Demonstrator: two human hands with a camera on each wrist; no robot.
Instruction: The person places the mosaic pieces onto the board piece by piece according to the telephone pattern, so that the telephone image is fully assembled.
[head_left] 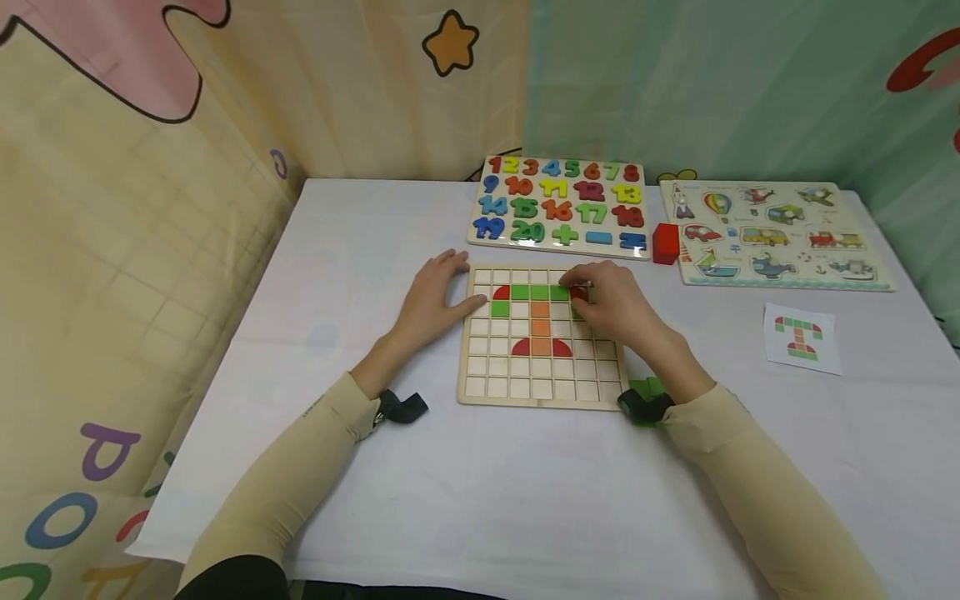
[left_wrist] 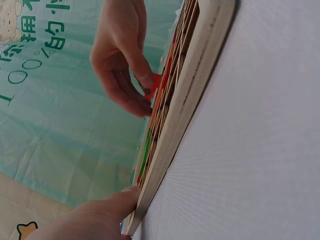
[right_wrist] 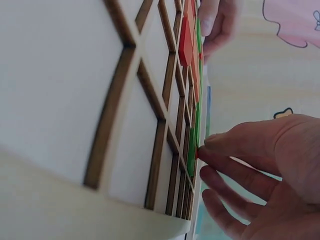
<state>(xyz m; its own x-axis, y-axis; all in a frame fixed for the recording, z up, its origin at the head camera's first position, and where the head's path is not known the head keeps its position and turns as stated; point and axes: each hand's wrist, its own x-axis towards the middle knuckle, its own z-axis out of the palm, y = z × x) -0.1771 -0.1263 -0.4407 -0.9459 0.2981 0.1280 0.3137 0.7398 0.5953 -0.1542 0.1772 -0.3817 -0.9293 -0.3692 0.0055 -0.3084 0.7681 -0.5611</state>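
Grid board [head_left: 542, 389] lies flat on the table [head_left: 450, 492], its pattern apparently well advanced: green squares [head_left: 540, 292] run along the top, orange squares [head_left: 540, 327] form the stem, and red corner pieces [head_left: 562, 347] flank its foot. Judged against the printed card [head_left: 802, 337], a green bottom band seems still missing; spare green pieces [head_left: 647, 386] sit beside the board near the right wrist. The right hand's [head_left: 615, 304] grip pinches a red piece [head_left: 578, 293] at the top row's right end; the left hand [head_left: 435, 292], fingers spread, touches the board's left side.
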